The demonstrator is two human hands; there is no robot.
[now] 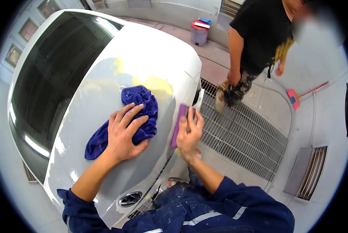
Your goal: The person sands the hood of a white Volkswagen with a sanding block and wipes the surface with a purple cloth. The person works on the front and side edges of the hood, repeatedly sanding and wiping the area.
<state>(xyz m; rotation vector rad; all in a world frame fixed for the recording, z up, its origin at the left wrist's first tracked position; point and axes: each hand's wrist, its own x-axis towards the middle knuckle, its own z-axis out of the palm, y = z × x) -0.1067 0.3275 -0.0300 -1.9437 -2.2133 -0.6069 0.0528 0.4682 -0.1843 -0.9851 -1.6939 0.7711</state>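
A white car [150,35] fills the left and middle, its sloping panel partly grey, with yellow filler patches [154,83]. On the grey area lies a crumpled blue-purple cloth [145,99]. My left hand [125,130] rests on the cloth with its fingers spread and palm down. At the panel's right edge, my right hand [189,132] grips a long purple sanding block [178,126], thumb and fingers around its right side. The block's face against the panel is hidden.
A person in a black shirt [259,35] stands to the right by a floor grate [244,134]. A grey bucket [199,35] with a red rim sits at the back. A red broom [293,99] leans near the right wall. Dark glass [61,58] lies left of the panel.
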